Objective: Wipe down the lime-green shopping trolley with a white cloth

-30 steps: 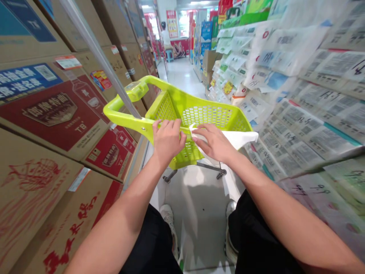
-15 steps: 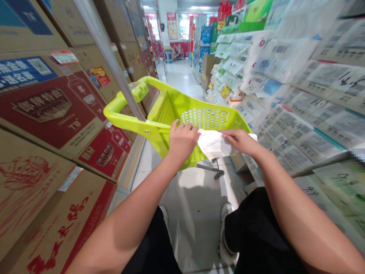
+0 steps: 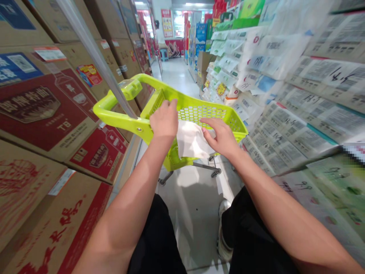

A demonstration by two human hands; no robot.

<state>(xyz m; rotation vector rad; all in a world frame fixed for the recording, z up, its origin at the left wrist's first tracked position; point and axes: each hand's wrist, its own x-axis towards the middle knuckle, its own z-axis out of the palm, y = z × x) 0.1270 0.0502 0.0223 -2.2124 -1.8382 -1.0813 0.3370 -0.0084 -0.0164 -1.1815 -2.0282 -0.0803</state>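
A white cloth (image 3: 191,140) hangs against the near side of a lime-green shopping cart (image 3: 116,118). My left hand (image 3: 165,118) is closed on its left end at the cart's rim, the fingertips curled out of sight over the edge. At the cloth's right end is my right hand (image 3: 221,136), its fingers stretched out and the thumb apart, resting against the cloth. The cart's basket has honeycomb holes in its far wall, and the handle end points left.
Stacked cardboard cartons (image 3: 31,101) line the left, with a slanting metal pole (image 3: 94,53) in front. Wrapped paper packs (image 3: 288,131) are piled on the right. A cardboard box (image 3: 204,62) and a blue stool (image 3: 164,54) stand farther down the tiled aisle (image 3: 176,72).
Both hands have moved left along the cart's side. The cloth has shifted left with them and is more spread out. My right hand's fingers are farther apart, and the view has turned slightly right.
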